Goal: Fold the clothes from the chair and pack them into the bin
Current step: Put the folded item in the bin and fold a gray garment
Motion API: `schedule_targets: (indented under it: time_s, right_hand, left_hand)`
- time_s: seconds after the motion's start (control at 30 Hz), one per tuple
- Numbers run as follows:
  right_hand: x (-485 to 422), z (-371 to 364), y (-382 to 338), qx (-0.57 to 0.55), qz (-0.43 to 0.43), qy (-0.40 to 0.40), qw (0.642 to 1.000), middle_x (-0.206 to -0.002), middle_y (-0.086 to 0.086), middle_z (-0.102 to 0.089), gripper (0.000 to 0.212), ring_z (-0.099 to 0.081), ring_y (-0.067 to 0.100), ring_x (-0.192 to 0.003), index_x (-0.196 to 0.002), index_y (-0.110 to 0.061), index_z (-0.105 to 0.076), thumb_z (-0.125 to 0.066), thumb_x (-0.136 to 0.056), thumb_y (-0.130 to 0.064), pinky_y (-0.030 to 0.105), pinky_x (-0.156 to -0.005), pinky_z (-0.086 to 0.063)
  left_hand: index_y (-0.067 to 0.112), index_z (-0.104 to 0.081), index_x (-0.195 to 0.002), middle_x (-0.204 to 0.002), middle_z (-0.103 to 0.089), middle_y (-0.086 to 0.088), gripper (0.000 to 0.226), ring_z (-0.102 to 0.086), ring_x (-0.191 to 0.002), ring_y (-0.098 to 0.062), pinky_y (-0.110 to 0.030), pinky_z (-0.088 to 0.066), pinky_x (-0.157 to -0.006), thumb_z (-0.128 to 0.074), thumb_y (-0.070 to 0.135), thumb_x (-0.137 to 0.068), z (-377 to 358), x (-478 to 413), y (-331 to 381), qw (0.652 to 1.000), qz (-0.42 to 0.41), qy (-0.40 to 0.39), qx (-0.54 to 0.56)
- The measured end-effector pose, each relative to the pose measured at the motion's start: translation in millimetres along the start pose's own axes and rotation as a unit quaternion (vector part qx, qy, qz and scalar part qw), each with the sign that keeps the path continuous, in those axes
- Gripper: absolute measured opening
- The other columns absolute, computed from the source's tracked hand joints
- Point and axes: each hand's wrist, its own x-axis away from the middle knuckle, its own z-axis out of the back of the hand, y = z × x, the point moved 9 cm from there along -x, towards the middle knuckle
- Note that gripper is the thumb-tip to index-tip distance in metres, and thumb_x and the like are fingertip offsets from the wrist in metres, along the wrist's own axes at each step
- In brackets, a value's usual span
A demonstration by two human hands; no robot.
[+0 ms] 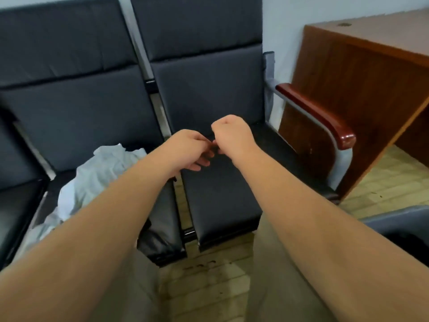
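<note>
Bin (394, 221) right of chair (209, 89), inside dark. Left hand (188, 147) and right hand (232, 135) curled, meeting above chair; what they grasp, if anything, is unclear.

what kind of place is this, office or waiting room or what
Likely an office or waiting area: a row of linked dark padded seats, a metal armrest capped in wood, and a brown wooden desk with a cable hole against the pale wall.
</note>
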Motion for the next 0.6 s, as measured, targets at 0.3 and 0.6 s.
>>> schedule_targets:
  time_s: [0.3,0.6]
  right_hand:
    - [-3,-138,46,0.117,-0.061,-0.176,0.976,-0.107,0.013,-0.075,0.025,-0.076,0.028,-0.094,-0.113,-0.008,-0.071,-0.053,-0.101,-0.020,0.052,-0.087,-0.065]
    - [-1,-226,52,0.223,-0.032,-0.300,0.927,-0.098,0.015,-0.078,0.030,-0.079,0.032,-0.093,-0.106,-0.004,-0.073,-0.053,-0.095,-0.023,0.046,-0.083,-0.067]
  left_hand:
    - [0.004,-0.072,-0.113,-0.112,-0.076,-0.011,0.026,-0.075,-0.098,-0.029,-0.049,-0.059,-0.098,-0.049,0.014,-0.105,116,-7,-170,0.975,0.156,0.092,-0.126]
    - [0.024,-0.056,-0.150,-0.155,-0.052,-0.007,0.042,-0.048,-0.141,-0.030,-0.039,-0.039,-0.114,-0.052,0.027,-0.108,88,-20,-230,0.909,0.129,-0.074,-0.390]
